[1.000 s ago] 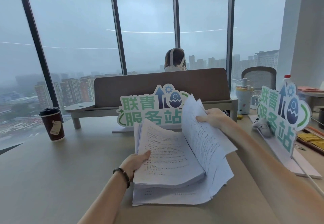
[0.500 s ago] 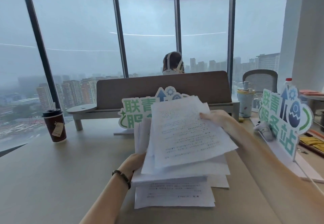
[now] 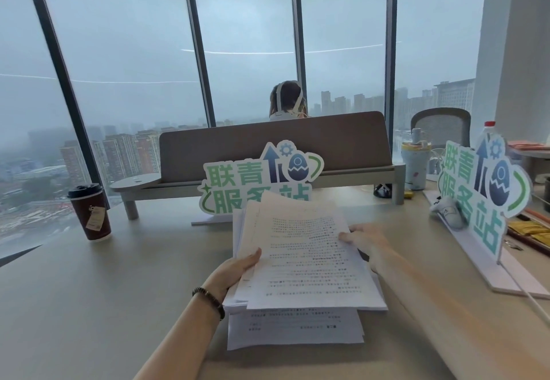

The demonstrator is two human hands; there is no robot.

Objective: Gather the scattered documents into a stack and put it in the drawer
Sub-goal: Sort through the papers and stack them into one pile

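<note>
Both hands are holding the loose papers (image 3: 306, 263) above the table (image 3: 89, 305): the left hand (image 3: 235, 269) is pinching the left edge with its thumb on top, and the right hand (image 3: 364, 241) is gripping the right edge, thumb over the top sheet and fingers hidden beneath. Between the two hands the sheets are fanning out, corners sticking out at different angles, and a lower bundle (image 3: 294, 330) is lying on the table just below the left wrist. Judging by the sag and skew, these pages are going to be light, floppy and slippery against one another, so holding both long edges and tapping the bottom edge on the table looks like the safest way of squaring them. Counting: two paper groups, sheet number impossible to tell; two green signs, one (image 3: 262, 177) beyond the hands, one (image 3: 482, 189) off to the right; one coffee cup (image 3: 90, 213) far left. No drawer is showing.
</note>
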